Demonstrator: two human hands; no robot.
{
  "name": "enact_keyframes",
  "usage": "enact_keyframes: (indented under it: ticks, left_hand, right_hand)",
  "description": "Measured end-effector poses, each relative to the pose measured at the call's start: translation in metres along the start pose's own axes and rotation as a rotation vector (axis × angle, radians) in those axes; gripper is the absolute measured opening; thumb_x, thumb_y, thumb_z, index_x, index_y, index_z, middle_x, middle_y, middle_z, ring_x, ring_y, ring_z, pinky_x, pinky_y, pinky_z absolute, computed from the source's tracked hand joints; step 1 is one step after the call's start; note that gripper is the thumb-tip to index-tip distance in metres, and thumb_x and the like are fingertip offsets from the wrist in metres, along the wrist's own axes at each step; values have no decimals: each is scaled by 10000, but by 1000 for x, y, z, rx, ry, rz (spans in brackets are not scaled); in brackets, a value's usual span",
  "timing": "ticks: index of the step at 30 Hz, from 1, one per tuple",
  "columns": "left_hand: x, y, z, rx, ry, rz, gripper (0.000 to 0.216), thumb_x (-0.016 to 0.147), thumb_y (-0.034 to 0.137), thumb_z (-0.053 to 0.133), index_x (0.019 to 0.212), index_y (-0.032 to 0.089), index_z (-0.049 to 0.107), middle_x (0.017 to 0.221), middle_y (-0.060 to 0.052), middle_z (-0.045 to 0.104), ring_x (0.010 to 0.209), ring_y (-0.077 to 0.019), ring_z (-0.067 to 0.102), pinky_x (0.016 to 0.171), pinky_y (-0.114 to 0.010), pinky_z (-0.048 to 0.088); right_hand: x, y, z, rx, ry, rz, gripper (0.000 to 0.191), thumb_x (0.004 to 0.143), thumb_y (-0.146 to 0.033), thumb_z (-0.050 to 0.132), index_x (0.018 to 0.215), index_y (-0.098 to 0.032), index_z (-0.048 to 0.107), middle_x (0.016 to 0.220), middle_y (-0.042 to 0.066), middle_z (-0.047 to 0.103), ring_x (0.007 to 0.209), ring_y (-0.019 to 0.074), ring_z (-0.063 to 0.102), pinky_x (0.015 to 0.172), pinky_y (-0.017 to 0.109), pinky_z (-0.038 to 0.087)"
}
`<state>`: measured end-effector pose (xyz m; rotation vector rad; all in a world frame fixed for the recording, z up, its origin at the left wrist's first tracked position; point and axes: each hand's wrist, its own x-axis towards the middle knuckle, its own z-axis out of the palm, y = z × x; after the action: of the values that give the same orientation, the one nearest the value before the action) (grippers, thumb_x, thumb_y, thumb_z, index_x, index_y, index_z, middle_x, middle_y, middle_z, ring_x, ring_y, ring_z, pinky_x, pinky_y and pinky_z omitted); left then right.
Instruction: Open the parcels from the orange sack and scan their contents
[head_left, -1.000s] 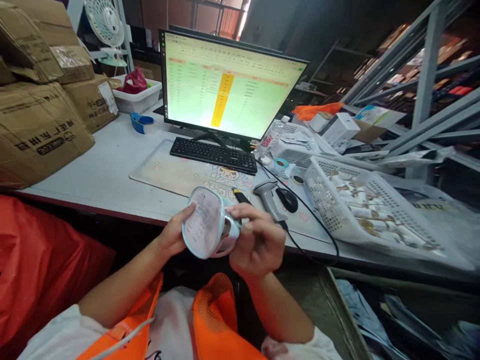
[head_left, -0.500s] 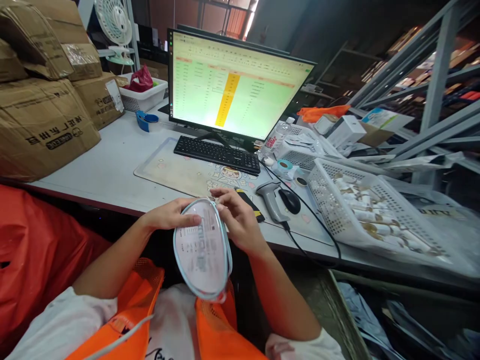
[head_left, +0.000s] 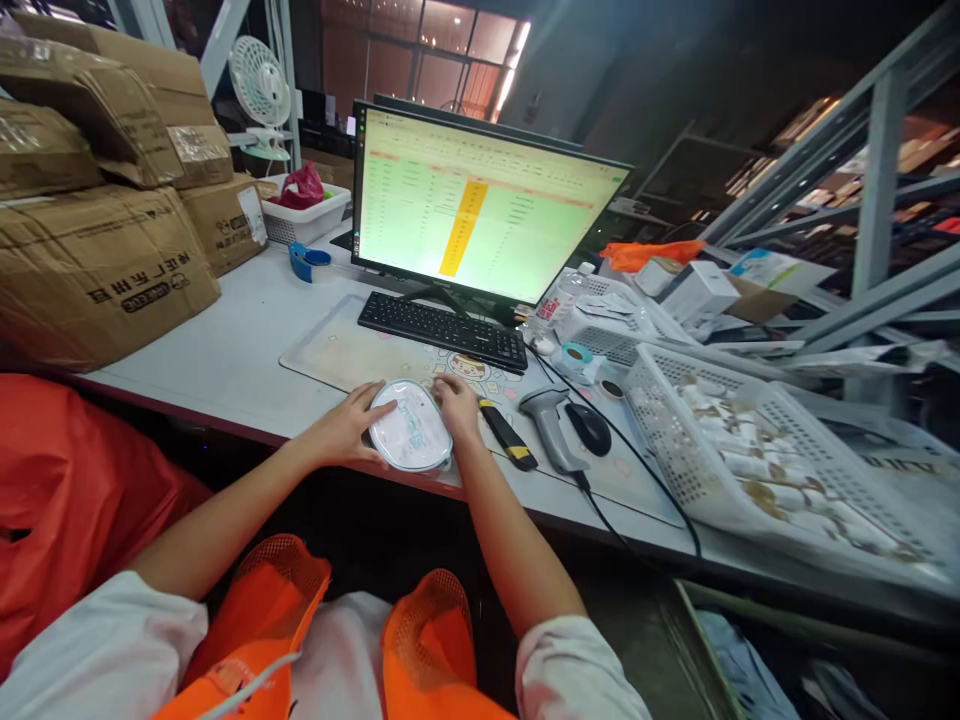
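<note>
A rounded zip pouch [head_left: 410,428] with clear plastic faces, light-blue edging and printing inside lies tilted over the desk's front edge. My left hand [head_left: 351,428] grips its left side, thumb on the upper face and fingers around the edge. At the pouch's upper right rim, my right hand [head_left: 457,408] is closed with curled fingers; the fingertips are partly hidden. Just right of that hand lies a black and yellow box cutter [head_left: 508,436] on the desk mat [head_left: 330,350].
Beyond the pouch stand a keyboard [head_left: 442,330] and a monitor [head_left: 480,210]. A barcode scanner [head_left: 553,430] and mouse [head_left: 589,428] lie to the right, beside a white basket [head_left: 664,430] of small rolled items. Cardboard boxes [head_left: 97,270] are stacked at left.
Both hands have carried the pouch forward and up, from above my lap to the desk's front edge. The pouch now lies flatter. My view has shifted slightly.
</note>
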<state>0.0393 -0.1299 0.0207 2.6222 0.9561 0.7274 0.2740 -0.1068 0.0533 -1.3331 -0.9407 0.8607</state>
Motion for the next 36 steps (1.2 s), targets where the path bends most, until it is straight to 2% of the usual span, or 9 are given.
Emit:
enact_keyframes:
  ticks: [3, 5, 8, 11, 16, 24, 29, 33, 36]
  left_hand:
    - [-3, 4, 11, 49, 112, 58, 901, 791, 646, 753, 1488, 122, 527, 1583, -238, 437, 1510, -373, 363, 1207, -549, 387]
    - [1, 7, 15, 54, 195, 40, 807, 896, 697, 576, 1442, 102, 572, 1481, -224, 566, 1439, -345, 481, 1174, -511, 438]
    - [16, 11, 16, 34, 337, -23, 758, 978, 723, 339, 1269, 125, 701, 1303, -183, 708, 1280, -311, 635, 1085, -441, 507]
    - [35, 15, 11, 33, 397, -165, 774, 1017, 697, 215, 997, 161, 772, 1006, -137, 790, 978, -268, 737, 822, -347, 544]
    - [56, 17, 2, 105, 418, -360, 806, 1031, 683, 179, 710, 160, 702, 677, -110, 706, 648, -200, 627, 591, -293, 325]
    - [49, 16, 1, 57, 480, -336, 774, 1036, 668, 211, 705, 165, 697, 653, -98, 678, 635, -199, 601, 604, -288, 332]
    - [41, 17, -1, -10, 578, -228, 611, 1046, 614, 338, 1059, 169, 756, 928, -119, 778, 856, -222, 717, 770, -288, 481]
    - [34, -4, -15, 49, 708, -207, 534, 1057, 538, 388, 1082, 143, 748, 1024, -146, 782, 959, -246, 729, 891, -339, 522]
    - [28, -23, -27, 94, 620, -182, 447, 1049, 482, 441, 1098, 160, 747, 1100, -137, 776, 1070, -267, 710, 1001, -395, 508]
  right_hand:
    - [-23, -7, -15, 27, 167, -113, 306, 737, -419, 647, 951, -203, 618, 1054, 70, 687, 997, 204, 616, 870, 346, 499]
    - [-48, -9, -25, 38, 163, -144, 317, 796, -420, 644, 1025, -203, 611, 1110, 78, 676, 958, 197, 634, 832, 341, 520]
    - [-84, -3, -32, -44, 26, -152, 373, 908, -463, 598, 1175, -204, 608, 1169, 105, 682, 946, 212, 667, 822, 368, 552]
    - [-99, 12, -29, -277, -174, -224, 419, 944, -450, 570, 1277, -198, 604, 1250, 139, 683, 1086, 260, 663, 957, 448, 536]
    - [-90, 22, -25, -588, -390, -474, 458, 893, -397, 684, 1310, -209, 668, 1361, 153, 649, 1280, 327, 555, 1128, 549, 407]
    - [-59, -1, -34, -423, -617, -259, 336, 860, -465, 720, 1043, -192, 794, 1116, 111, 742, 1035, 269, 666, 945, 412, 496]
    - [-64, -3, -46, -159, -444, -202, 339, 850, -537, 701, 855, -201, 754, 864, 61, 735, 875, 235, 641, 884, 389, 492]
    - [-76, -12, -64, 393, -14, -225, 359, 801, -570, 741, 949, -253, 663, 1039, 56, 721, 983, 225, 642, 924, 413, 507]
    - [-85, -21, -79, 529, 94, -227, 314, 803, -472, 756, 993, -272, 607, 1139, 61, 697, 1041, 225, 639, 905, 423, 520]
